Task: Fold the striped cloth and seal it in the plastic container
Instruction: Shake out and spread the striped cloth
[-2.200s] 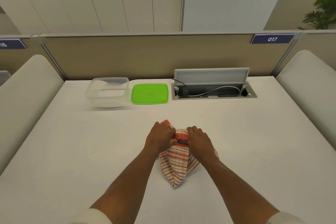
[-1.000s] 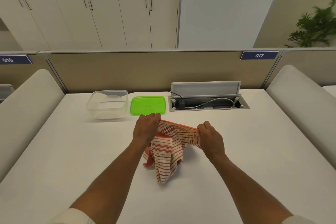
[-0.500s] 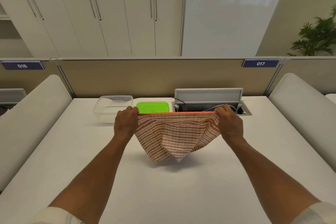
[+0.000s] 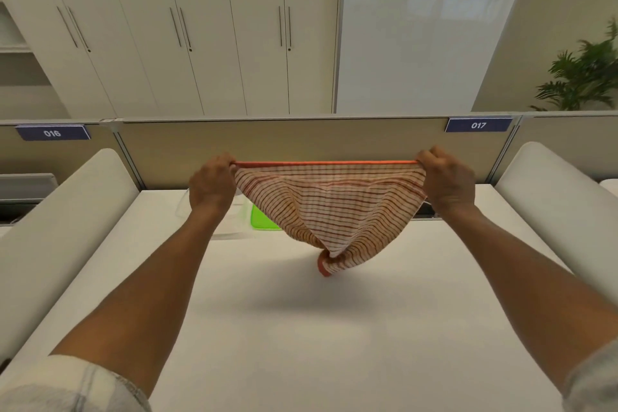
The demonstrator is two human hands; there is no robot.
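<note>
The red-and-white striped cloth (image 4: 329, 207) hangs in the air above the white table (image 4: 301, 328), its orange top hem stretched taut and level. My left hand (image 4: 211, 185) pinches the left corner and my right hand (image 4: 447, 181) pinches the right corner. The cloth sags to a bunched point in the middle, just off the tabletop. Behind it, a sliver of the green lid (image 4: 262, 219) shows. The clear plastic container (image 4: 230, 227) is mostly hidden by my left hand and forearm.
A beige partition (image 4: 284, 140) closes the far side of the table, with white padded side panels left (image 4: 57, 231) and right (image 4: 561, 201). An open cable box (image 4: 424, 209) peeks out behind the cloth's right edge.
Both hands have lifted the cloth off the table and pulled apart, stretching the top hem straight. The cloth now hangs higher and covers most of the lid and the cable box.
</note>
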